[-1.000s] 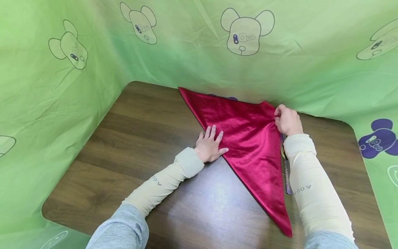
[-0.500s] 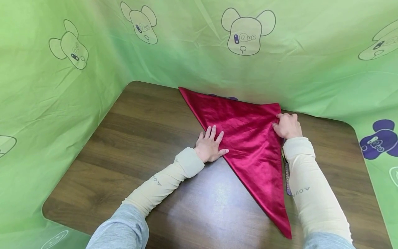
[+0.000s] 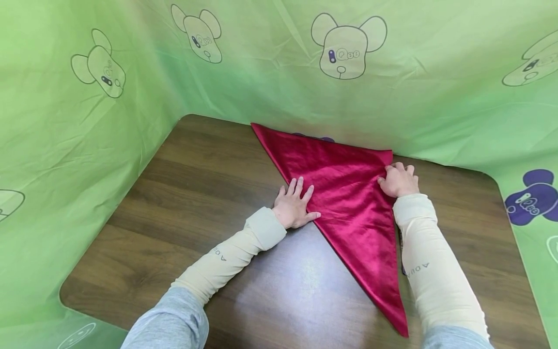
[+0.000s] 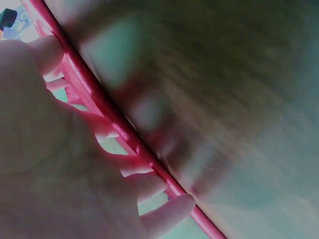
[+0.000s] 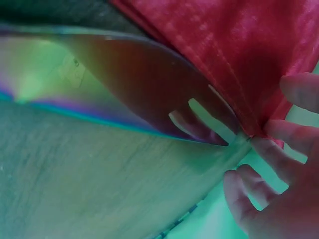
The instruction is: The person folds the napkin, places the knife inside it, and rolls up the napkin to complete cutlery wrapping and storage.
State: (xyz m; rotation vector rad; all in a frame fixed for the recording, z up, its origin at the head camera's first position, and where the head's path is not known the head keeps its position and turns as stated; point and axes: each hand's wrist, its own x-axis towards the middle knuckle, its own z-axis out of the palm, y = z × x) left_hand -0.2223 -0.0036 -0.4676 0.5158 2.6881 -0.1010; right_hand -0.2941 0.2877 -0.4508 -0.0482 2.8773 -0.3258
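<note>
1. Red cloth [image 3: 348, 232]: a flat triangle on the table [image 3: 174, 213], right of its centre, upper side along the table's far edge.
2. Left hand [image 3: 292, 207]: fingers spread, resting across the cloth's long edge near the table's middle.
3. Right hand [image 3: 399, 181]: fingers apart, slightly bent, touching the cloth near the table's far edge.
4. Room: broad toward the table's left, narrower toward its right; green curtain [image 3: 261, 82] borders the far edge.
</note>
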